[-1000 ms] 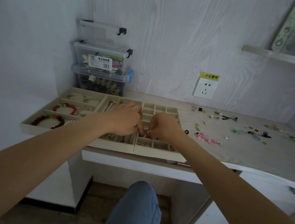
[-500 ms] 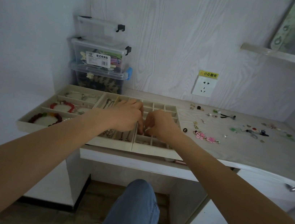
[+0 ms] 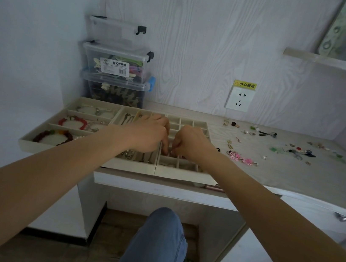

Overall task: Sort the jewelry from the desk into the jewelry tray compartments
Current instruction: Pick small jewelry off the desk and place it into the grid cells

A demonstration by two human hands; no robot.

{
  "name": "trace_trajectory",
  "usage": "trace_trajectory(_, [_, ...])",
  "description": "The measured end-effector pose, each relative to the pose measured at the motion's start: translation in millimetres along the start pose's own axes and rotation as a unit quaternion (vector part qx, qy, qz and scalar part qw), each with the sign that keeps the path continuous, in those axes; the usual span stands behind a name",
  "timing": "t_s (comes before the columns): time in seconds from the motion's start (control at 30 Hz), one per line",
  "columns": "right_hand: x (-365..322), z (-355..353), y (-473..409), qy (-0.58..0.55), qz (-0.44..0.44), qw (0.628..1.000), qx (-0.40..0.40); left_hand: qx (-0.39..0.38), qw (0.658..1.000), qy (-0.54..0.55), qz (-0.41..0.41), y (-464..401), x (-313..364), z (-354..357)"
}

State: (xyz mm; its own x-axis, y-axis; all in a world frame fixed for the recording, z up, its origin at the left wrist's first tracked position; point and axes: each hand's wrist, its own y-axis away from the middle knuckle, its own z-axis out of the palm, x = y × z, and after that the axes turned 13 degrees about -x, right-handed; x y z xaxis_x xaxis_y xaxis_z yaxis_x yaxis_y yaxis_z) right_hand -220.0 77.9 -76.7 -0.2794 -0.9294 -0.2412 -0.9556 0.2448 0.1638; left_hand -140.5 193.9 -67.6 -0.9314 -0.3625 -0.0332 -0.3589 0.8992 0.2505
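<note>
Hands [image 3: 172, 139] unmoved over tray [image 3: 88, 159]

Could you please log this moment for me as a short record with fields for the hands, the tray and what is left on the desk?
left hand: over the jewelry tray, fingertips down beside the right
right hand: fingertips pinched together over the small-grid section; any item held is too small to tell
tray contents: red bracelet, dark bead bracelet, chains
unsorted: pink flower pieces, other small items scattered on the desk
background: stacked clear boxes
</note>
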Motion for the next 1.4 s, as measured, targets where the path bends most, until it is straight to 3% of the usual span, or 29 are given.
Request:
trace_trajectory(0.27, [2,2,3,-0.029,-0.003,1.000,0.013,0.004,0.999,0.052,-0.002,1,-1,2])
trace_trajectory(0.47, [2,5,2,-0.029,0.006,0.999,0.012,0.003,1.000,-0.001,0.007,-1,-2,4])
trace_trajectory(0.73, [1,3,-1,-0.029,0.022,0.999,0.008,0.023,0.997,0.066,-0.030,-14,1,5])
trace_trajectory(0.93, [2,4,-2,-0.034,0.025,0.999,0.006,0.047,0.994,0.018,-0.099,-20,12,2])
trace_trajectory(1.4, [5,7,1,-0.019,0.006,1.000,0.021,0.043,0.993,0.054,-0.095,-12,6,4])
